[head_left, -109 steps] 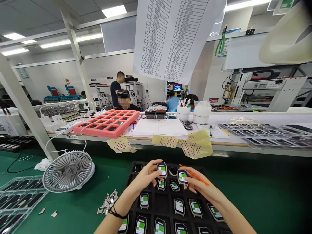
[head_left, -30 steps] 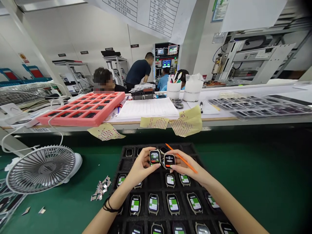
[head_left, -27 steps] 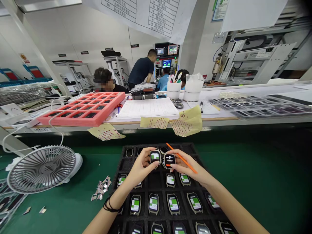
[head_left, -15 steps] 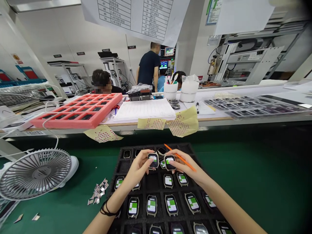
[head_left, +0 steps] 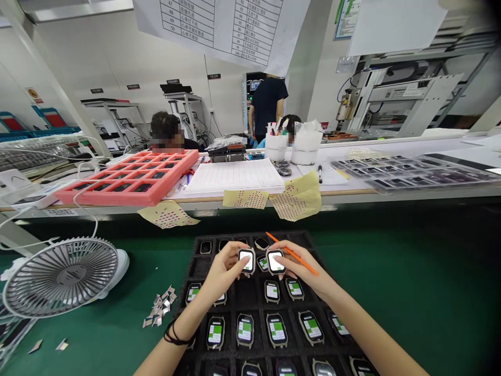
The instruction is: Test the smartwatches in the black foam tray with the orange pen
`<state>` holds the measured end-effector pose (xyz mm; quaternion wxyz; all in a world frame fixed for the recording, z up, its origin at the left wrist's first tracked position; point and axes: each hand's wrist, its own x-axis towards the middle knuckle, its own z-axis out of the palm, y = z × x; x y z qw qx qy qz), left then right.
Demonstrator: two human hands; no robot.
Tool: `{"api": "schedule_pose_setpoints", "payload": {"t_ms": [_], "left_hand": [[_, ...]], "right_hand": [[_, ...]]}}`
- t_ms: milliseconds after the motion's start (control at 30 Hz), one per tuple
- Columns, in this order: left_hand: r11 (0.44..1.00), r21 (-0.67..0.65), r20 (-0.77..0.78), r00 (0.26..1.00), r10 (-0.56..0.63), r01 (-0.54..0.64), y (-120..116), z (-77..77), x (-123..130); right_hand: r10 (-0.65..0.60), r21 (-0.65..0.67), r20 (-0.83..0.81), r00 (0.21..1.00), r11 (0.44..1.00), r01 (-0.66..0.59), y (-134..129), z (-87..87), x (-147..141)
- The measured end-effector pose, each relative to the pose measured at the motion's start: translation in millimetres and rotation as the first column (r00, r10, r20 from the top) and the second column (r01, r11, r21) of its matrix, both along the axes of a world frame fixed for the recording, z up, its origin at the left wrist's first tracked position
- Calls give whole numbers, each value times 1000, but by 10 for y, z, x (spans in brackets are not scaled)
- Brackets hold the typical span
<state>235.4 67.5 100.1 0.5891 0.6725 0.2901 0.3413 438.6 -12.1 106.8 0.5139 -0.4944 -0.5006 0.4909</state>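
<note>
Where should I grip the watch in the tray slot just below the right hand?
Pinch the watch by its opposite side edges, coming straight down from above. It lies face up in its slot in the black foam tray, so the top is open, and a side grip keeps your fingers off the lit screen.

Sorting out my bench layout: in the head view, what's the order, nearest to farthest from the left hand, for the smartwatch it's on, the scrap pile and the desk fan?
1. Smartwatch: under the fingertips of the left hand, above the black foam tray.
2. Scrap pile: on the green mat, left of the tray.
3. Desk fan: farther left on the mat, beyond the scraps.
</note>
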Motion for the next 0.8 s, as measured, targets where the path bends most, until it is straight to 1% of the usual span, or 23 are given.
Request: {"api": "schedule_pose_setpoints", "payload": {"t_ms": [200, 367, 500, 600, 700, 800], "left_hand": [[998, -57, -3, 1000, 13, -14, -14, 17, -2], [999, -40, -21, 1000, 18, -19, -47, 54, -7], [999, -26, 0, 1000, -23, 23, -41, 57, 2], [998, -26, 21, 998, -54, 54, -29, 42, 9], [996, -34, 24, 997, -79, 80, -26, 25, 7], [995, -43, 30, 995, -94, 95, -27, 22, 1]], "right_hand": [[-66, -33, -20, 998, 997, 65, 7, -7, 0], [-73, -29, -18, 997, 997, 72, 4, 29, -23], [-50, -31, -32, 998, 998, 49, -15, 66, -22], [-16, -4, -37, 999, 1000, 16, -21, 76, -10], [-14, 11, -37, 999, 1000, 15, -13, 53, 3], [-28, -1, -14, 1000, 1000, 28, 5, 18, 8]]}}
